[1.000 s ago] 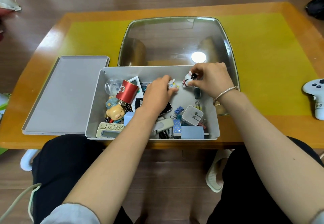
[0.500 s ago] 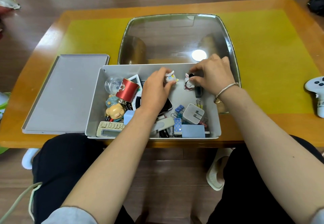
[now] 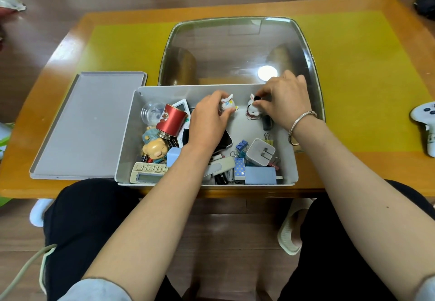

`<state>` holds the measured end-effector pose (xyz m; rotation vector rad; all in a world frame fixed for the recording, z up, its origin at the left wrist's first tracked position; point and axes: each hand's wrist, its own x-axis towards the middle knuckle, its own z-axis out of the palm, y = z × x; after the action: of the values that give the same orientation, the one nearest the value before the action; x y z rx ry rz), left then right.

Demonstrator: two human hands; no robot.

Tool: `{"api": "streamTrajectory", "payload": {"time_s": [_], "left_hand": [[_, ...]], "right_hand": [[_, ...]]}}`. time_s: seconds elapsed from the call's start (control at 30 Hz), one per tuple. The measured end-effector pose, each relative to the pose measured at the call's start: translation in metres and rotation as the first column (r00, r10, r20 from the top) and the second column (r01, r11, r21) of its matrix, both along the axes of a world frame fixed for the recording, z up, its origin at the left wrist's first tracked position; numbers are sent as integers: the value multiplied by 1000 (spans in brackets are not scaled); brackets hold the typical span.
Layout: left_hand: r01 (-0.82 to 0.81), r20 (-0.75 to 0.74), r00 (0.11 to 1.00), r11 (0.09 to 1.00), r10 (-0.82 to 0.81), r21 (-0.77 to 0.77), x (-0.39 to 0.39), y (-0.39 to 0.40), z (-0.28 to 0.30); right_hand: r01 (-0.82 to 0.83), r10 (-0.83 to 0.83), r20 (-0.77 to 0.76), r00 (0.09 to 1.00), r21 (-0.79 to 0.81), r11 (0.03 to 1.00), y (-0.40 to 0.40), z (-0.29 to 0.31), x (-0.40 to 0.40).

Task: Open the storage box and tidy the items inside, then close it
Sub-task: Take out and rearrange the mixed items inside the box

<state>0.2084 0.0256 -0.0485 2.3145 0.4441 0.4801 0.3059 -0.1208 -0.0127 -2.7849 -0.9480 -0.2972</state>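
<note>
- Already open: storage box (image 3: 128, 136) sits at the near edge of the table (image 3: 353, 178), in front of the person; its lid (image 3: 89, 126) lies flat, just beside the box's left wall.
- Left hand (image 3: 207, 121) reaches into the box; fingers curl round a small white rabbit figurine (image 3: 227, 104), near the far wall, about mid-way along it.
- Right hand (image 3: 286, 99) is at the far right corner of the box; fingertips pinch a second white figurine (image 3: 253, 110). A small dark object (image 3: 267, 121) lies under that hand; what it is cannot be told.
- Both figurines stand apart from each other on a bare patch of the box floor — looks like a row being started along the far wall.
- Left half of the box is crowded: red tin (image 3: 171, 120), clear jar (image 3: 151, 112), pig figure (image 3: 155, 149), remote (image 3: 147, 171) against the near wall.
- Near right corner: white charger plug (image 3: 260, 152), binder clips (image 3: 242, 146), blue card box (image 3: 260, 175), all loose.
- Judgement: opening done; tidying early, two pieces placed at most, the bulk unsorted; lid not yet back on.
- Off the box: large clear tray (image 3: 235, 49) behind it, game controller (image 3: 427, 117) at the right edge of the table.
</note>
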Motion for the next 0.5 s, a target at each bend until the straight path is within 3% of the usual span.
{"api": "streamTrajectory", "payload": {"time_s": [0.5], "left_hand": [[15, -20, 1000, 1000, -15, 14, 0, 0, 0]], "right_hand": [[78, -76, 53, 996, -41, 996, 0, 0, -2]]}}
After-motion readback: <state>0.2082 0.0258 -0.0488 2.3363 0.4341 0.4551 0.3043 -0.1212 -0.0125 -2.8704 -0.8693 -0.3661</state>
